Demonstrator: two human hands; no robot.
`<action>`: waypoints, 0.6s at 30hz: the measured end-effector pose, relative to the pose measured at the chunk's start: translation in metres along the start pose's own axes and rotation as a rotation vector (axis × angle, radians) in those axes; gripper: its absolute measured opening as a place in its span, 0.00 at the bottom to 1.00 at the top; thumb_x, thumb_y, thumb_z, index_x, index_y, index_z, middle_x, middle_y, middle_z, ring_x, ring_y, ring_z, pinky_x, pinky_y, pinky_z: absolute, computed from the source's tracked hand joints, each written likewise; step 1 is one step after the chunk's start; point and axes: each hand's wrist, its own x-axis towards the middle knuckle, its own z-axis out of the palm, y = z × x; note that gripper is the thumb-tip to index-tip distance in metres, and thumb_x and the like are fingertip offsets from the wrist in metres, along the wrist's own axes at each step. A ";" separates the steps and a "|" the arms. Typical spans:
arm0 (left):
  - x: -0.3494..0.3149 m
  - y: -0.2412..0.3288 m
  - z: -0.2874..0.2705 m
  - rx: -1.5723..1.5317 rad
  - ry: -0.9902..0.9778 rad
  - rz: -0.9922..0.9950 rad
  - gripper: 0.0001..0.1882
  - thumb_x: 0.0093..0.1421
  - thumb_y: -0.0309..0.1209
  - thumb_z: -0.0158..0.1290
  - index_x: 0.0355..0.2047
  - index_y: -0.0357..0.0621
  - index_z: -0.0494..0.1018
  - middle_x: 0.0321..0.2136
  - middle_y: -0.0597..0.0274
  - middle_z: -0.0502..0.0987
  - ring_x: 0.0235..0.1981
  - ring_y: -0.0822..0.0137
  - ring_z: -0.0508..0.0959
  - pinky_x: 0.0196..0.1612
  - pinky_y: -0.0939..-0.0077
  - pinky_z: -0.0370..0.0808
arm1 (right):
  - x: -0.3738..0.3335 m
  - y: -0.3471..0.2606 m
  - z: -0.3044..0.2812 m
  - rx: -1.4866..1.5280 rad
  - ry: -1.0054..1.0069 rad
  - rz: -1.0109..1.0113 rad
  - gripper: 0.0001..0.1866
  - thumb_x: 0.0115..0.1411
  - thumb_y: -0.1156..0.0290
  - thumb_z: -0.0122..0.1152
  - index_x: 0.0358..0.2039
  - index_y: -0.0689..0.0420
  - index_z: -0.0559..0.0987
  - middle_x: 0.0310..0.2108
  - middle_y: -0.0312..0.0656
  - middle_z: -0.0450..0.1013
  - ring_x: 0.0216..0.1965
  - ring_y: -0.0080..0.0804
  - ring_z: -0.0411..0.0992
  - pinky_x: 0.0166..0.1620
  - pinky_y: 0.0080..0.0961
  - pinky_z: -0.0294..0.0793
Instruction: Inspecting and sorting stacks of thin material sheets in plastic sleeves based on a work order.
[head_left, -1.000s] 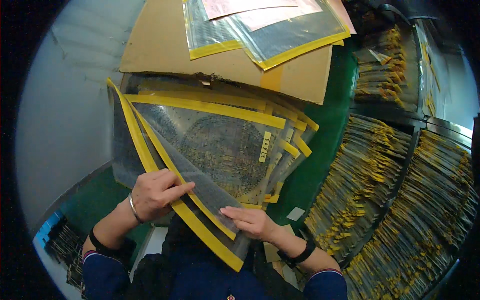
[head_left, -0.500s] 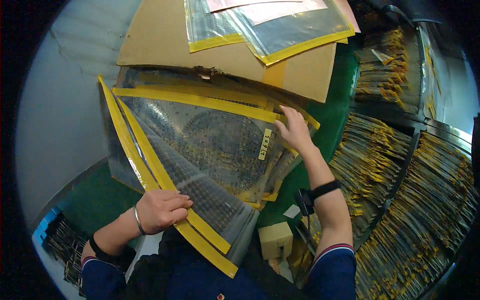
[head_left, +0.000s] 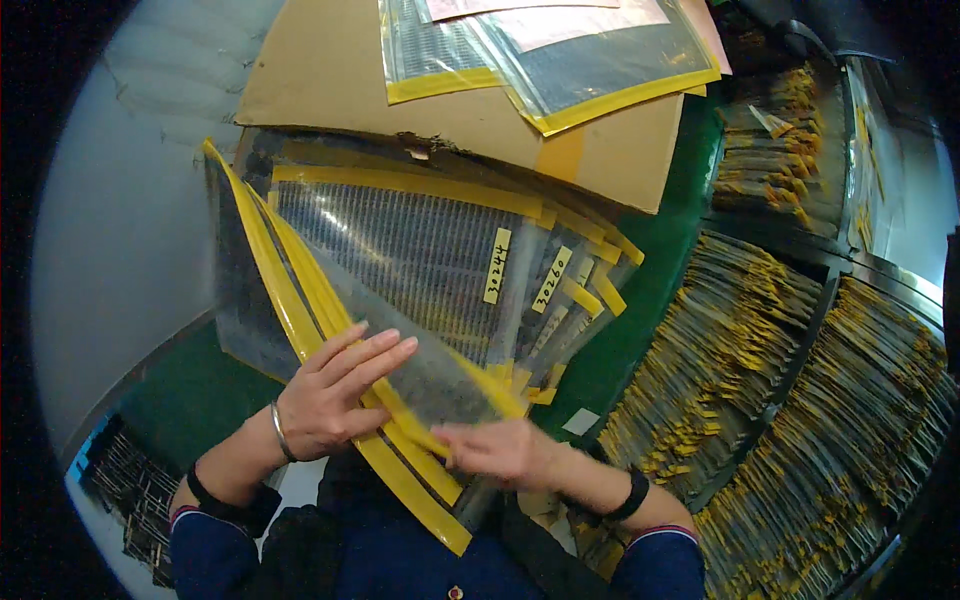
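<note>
"Yellow-edged sheets (head_left: 400, 255): where?"
"Fanned on your side of the cardboard box (head_left: 340, 75)."
"And hands?"
"Your left hand (head_left: 335, 395), fingers extended, rests across their turned-back borders; your right hand (head_left: 495, 452), blurred, grasps a lifted sheet's edge."

I see, from my end: carton (head_left: 330, 70) behind fanned sheets (head_left: 410, 235) | film sleeves (head_left: 610, 75) on carton | wall (head_left: 130, 210) left | packed rows (head_left: 710, 370) right | left hand (head_left: 335, 395) on turned-back sheets (head_left: 288, 300), right hand (head_left: 495, 452) to its right
</note>
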 end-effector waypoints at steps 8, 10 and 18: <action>-0.029 -0.010 0.001 -0.052 -0.231 0.136 0.05 0.44 0.31 0.50 0.23 0.44 0.69 0.34 0.61 0.76 0.34 0.65 0.77 0.39 0.73 0.75 | 0.016 0.030 -0.035 0.790 0.022 0.464 0.15 0.61 0.66 0.45 0.28 0.60 0.78 0.28 0.44 0.74 0.30 0.29 0.73 0.36 0.24 0.72; -0.033 -0.008 -0.003 -0.063 -0.217 0.130 0.06 0.45 0.31 0.50 0.23 0.44 0.69 0.33 0.62 0.76 0.32 0.66 0.77 0.36 0.76 0.76 | 0.034 0.084 -0.053 0.616 0.176 0.764 0.14 0.61 0.63 0.47 0.31 0.60 0.77 0.29 0.43 0.74 0.31 0.28 0.73 0.36 0.26 0.72; -0.045 -0.009 -0.005 -0.129 -0.250 0.043 0.05 0.46 0.30 0.51 0.23 0.44 0.71 0.33 0.61 0.77 0.33 0.63 0.78 0.35 0.72 0.78 | 0.058 0.218 -0.075 -0.332 0.473 0.969 0.18 0.46 0.61 0.64 0.35 0.58 0.75 0.37 0.49 0.67 0.34 0.43 0.69 0.39 0.33 0.69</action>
